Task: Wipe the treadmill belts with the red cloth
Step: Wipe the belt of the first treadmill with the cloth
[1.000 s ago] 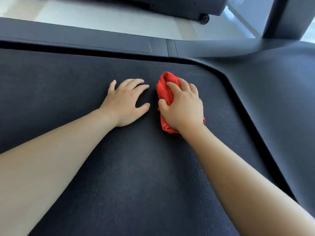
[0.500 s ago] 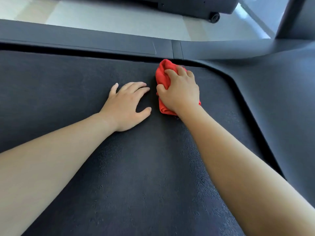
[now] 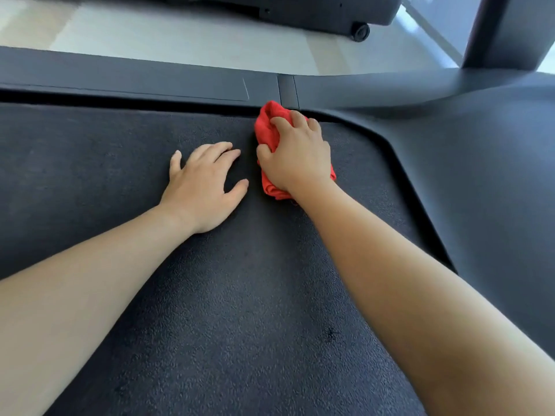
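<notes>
The dark textured treadmill belt (image 3: 240,310) fills most of the view. My right hand (image 3: 295,157) presses a bunched red cloth (image 3: 265,127) onto the belt, its far tip touching the gap at the side rail. Most of the cloth is hidden under the hand, with a fold showing near the wrist. My left hand (image 3: 204,187) lies flat on the belt just to the left, fingers spread, holding nothing.
A grey side rail (image 3: 135,82) runs along the belt's far edge. A curved dark cover (image 3: 480,175) borders the belt on the right, with an upright post (image 3: 504,31) behind it. Beyond the rail is pale floor and another machine's wheeled base (image 3: 360,31).
My right hand has pushed the red cloth away from me across the belt, up to the side rail. My left hand has stayed flat in place.
</notes>
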{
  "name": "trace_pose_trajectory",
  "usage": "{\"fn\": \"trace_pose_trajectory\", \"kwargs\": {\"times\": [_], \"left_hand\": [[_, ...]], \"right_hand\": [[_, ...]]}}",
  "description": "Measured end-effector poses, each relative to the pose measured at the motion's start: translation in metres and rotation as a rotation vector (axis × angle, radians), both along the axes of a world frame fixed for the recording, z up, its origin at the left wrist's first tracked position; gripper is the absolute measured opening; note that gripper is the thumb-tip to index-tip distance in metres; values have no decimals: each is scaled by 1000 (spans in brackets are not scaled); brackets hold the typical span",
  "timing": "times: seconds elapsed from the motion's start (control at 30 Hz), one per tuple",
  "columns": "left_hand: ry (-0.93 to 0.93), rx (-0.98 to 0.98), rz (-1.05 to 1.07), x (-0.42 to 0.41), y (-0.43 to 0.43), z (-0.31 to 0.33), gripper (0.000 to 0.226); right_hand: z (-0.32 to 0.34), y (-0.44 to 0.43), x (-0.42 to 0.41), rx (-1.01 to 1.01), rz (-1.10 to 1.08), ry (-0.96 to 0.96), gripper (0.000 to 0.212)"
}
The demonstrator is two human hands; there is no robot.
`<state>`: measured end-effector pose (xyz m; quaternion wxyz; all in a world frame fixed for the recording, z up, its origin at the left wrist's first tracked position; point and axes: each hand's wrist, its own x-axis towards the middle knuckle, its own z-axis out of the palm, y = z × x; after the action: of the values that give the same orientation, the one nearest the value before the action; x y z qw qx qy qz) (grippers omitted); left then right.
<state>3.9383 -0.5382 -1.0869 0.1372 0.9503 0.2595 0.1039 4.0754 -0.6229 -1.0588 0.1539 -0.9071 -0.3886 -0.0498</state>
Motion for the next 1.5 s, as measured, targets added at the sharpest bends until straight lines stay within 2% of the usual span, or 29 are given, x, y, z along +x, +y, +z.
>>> {"fn": "trace_pose_trajectory", "kwargs": {"times": [0.13, 0.27, 0.37, 0.5, 0.63, 0.8, 1.07, 1.23, 1.5], "left_hand": [[32, 20, -16, -1, -2, 3, 57], [49, -18, -156, 15, -11, 11, 60], [54, -44, -168, 41, -23, 11, 61], [17, 22, -115, 55, -26, 1, 59], [8, 34, -119, 55, -25, -1, 57], [9, 62, -187, 57, -28, 1, 55], [-6, 36, -230, 58, -24, 2, 52], [57, 35, -231, 45, -35, 5, 54], [83, 25, -355, -58, -82, 5, 58]], "right_hand": [[0, -33, -20, -27, -11, -2, 47], [-4, -77, -10, 8, -91, -22, 47], [-1, -70, 29, 18, -131, -13, 48], [-2, -51, 64, 9, -129, -6, 49], [1, -63, 47, -12, -143, 22, 49], [-7, -122, 2, 10, -144, -28, 48], [0, -102, 56, 8, -222, -4, 49], [-2, -132, 7, -2, -251, 20, 53], [-2, -173, -144, -32, -283, 26, 56]]}}
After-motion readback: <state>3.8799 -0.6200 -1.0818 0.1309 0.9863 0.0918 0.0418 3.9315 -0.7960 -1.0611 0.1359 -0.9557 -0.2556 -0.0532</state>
